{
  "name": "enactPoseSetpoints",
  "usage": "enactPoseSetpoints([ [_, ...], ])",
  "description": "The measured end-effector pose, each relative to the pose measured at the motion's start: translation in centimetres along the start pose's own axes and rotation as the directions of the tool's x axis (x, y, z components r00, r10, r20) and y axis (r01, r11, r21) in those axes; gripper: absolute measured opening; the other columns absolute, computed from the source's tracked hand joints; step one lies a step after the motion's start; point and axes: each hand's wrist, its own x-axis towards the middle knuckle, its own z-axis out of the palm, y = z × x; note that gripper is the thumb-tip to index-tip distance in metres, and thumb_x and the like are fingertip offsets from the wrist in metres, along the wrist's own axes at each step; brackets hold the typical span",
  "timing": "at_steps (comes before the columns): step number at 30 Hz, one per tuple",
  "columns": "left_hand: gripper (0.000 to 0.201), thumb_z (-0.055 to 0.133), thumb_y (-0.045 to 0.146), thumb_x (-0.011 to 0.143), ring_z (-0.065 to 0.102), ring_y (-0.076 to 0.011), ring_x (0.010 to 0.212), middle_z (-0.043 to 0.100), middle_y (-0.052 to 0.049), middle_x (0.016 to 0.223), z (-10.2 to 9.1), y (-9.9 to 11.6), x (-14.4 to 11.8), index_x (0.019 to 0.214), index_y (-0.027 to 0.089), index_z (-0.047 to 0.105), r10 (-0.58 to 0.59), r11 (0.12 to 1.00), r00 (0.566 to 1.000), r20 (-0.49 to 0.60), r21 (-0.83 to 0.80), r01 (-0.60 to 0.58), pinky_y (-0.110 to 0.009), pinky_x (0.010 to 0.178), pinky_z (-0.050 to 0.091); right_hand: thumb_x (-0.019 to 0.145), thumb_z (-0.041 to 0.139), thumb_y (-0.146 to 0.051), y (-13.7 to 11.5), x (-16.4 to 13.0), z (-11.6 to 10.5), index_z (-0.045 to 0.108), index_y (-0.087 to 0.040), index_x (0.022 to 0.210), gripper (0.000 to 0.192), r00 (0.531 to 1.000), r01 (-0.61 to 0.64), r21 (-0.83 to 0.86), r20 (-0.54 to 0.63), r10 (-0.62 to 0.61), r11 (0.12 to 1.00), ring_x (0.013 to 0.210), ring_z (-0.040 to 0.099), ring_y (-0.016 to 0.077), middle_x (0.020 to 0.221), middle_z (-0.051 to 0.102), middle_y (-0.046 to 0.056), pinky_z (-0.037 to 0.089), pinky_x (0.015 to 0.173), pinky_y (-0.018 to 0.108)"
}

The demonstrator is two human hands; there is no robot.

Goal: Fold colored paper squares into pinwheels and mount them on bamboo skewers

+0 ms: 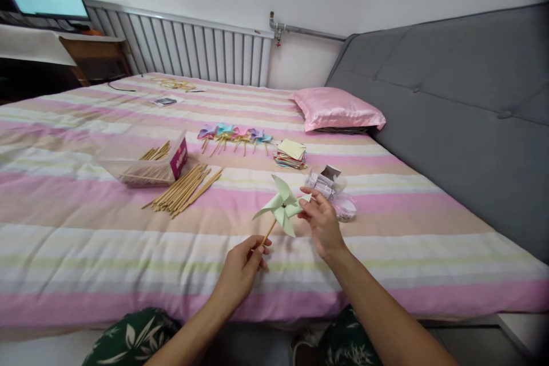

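Paper pinwheel (281, 206), pale green, four vanes pinned at the centre to a thin wooden stick: held up above the near part of the striped bed (86, 240), between the two hands. Left hand (242, 266): fingers curled shut around the lower end of the stick, thumb on top, keeping it tilted up and to the right. Right hand (321, 223): fingers loosely bent, thumb and forefinger pinching the tip of the right-hand vane. Step in hand, by judgement: finishing or checking an assembled pinwheel, the vane being adjusted or set to spin. A next move would call for a light touch at the vane tip so the paper does not crease, with the stick kept steady. Nearby on the bed: loose bundle of wooden sticks (184, 190); clear box (148, 167) with more sticks inside; row of finished pinwheels (234, 136) in purple, blue and pink; stack of coloured paper squares (290, 154); small opened packet (326, 182) just beyond the right hand; pink pillow (337, 108) further back.
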Motion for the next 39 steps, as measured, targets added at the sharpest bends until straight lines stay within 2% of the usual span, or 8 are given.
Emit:
enactPoseSetpoints([
  [4, 0.026, 0.047, 0.032, 0.080, 0.058, -0.0143, 0.058, 0.062, -0.005, 0.078, -0.1, -0.1, 0.0, 0.089, 0.014, 0.063, -0.001, 1.000, 1.000, 0.004, 0.022, 0.001, -0.026, 0.058, 0.043, 0.063, 0.073, -0.028, 0.3, 0.1, -0.1, 0.059, -0.019, 0.098, 0.039, 0.999, 0.004, -0.025, -0.040, -0.005, 1.000, 0.059, 0.050, 0.0114, 0.063, 0.055, -0.005, 0.040, 0.060, 0.026],
  [10, 0.025, 0.048, 0.030, 0.078, 0.058, -0.0146, 0.057, 0.062, -0.005, 0.075, -0.1, 0.2, 0.2, 0.087, 0.014, 0.064, 0.001, 0.998, 1.000, 0.003, 0.056, -0.001, -0.026, 0.059, 0.043, 0.063, 0.072, -0.026, 0.6, 0.2, -0.3, 0.059, -0.019, 0.099, 0.039, 0.999, 0.006, -0.005, -0.031, -0.006, 1.000, 0.061, 0.053, 0.0130, 0.065, 0.058, -0.004, 0.041, 0.064, 0.028],
  [17, 0.028, 0.048, 0.033, 0.079, 0.059, -0.0158, 0.060, 0.062, -0.005, 0.076, -0.1, 0.0, 0.3, 0.090, 0.013, 0.064, 0.010, 0.999, 1.000, -0.014, 0.031, -0.010, -0.029, 0.063, 0.047, 0.064, 0.069, -0.024, 0.9, 0.3, -0.3, 0.061, -0.019, 0.096, 0.034, 1.000, -0.002, -0.047, -0.018, 0.001, 0.999, 0.063, 0.054, 0.0123, 0.075, 0.060, -0.001, 0.041, 0.063, 0.027],
  [20, 0.029, 0.050, 0.034, 0.078, 0.058, -0.0156, 0.060, 0.062, -0.005, 0.075, -0.2, 0.0, 0.3, 0.090, 0.013, 0.064, 0.005, 1.000, 0.999, -0.032, -0.001, -0.005, -0.029, 0.062, 0.048, 0.064, 0.069, -0.023, 1.0, 0.1, -0.1, 0.061, -0.020, 0.093, 0.031, 1.000, -0.005, -0.049, 0.014, 0.005, 0.999, 0.065, 0.054, 0.0126, 0.078, 0.061, 0.000, 0.041, 0.062, 0.026],
  [28, 0.030, 0.054, 0.036, 0.074, 0.058, -0.0157, 0.060, 0.062, -0.006, 0.073, -0.1, 0.7, 0.1, 0.089, 0.012, 0.065, -0.009, 0.995, 0.997, -0.075, -0.099, 0.001, -0.031, 0.063, 0.050, 0.066, 0.069, -0.024, 1.3, -0.6, 1.0, 0.061, -0.020, 0.092, 0.028, 0.986, -0.026, 0.014, 0.163, 0.024, 1.000, 0.071, 0.058, 0.0156, 0.074, 0.064, 0.001, 0.044, 0.070, 0.028],
  [35, 0.029, 0.051, 0.034, 0.077, 0.058, -0.0160, 0.063, 0.062, -0.006, 0.074, -0.2, 0.5, 0.1, 0.091, 0.012, 0.063, 0.009, 0.998, 0.999, -0.044, -0.069, -0.012, -0.032, 0.065, 0.051, 0.068, 0.060, -0.020, 0.4, -0.6, 0.4, 0.063, -0.021, 0.091, 0.023, 0.970, 0.062, 0.043, 0.234, -0.070, 0.997, 0.085, 0.059, 0.0185, 0.088, 0.066, 0.002, 0.043, 0.077, 0.029],
  [39, 0.029, 0.049, 0.034, 0.079, 0.058, -0.0165, 0.062, 0.061, -0.005, 0.073, -0.1, 0.3, -0.1, 0.091, 0.012, 0.063, 0.013, 1.000, 1.000, -0.013, -0.028, -0.013, -0.032, 0.064, 0.050, 0.068, 0.062, -0.023, 0.1, -0.6, 0.4, 0.065, -0.022, 0.093, 0.024, 0.968, 0.080, 0.014, 0.239, -0.081, 0.997, 0.087, 0.060, 0.0201, 0.091, 0.068, 0.003, 0.043, 0.079, 0.031],
])
